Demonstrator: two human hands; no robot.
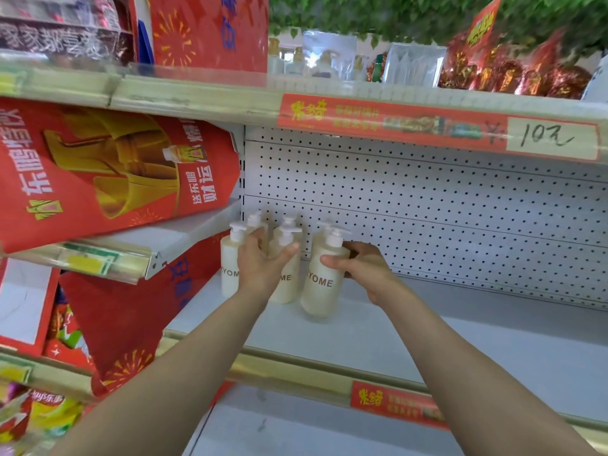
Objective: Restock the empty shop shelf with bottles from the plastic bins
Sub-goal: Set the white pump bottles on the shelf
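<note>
Several cream pump bottles stand at the far left of the white shelf (460, 343), in front of the pegboard back. My right hand (362, 268) grips the rightmost front bottle (320, 287), which tilts slightly. My left hand (260, 261) is among the other bottles, with fingers spread and relaxed between the left front bottle (229, 274) and the middle front bottle (285, 287). It touches them without gripping either. More bottles (255, 222) stand behind, partly hidden.
The shelf to the right of the bottles is bare white board. Red gift boxes (108, 172) fill the neighbouring bay on the left, one leaning close to the bottles. The upper shelf edge with a red price strip (437, 128) overhangs. A lower shelf (296, 429) shows below.
</note>
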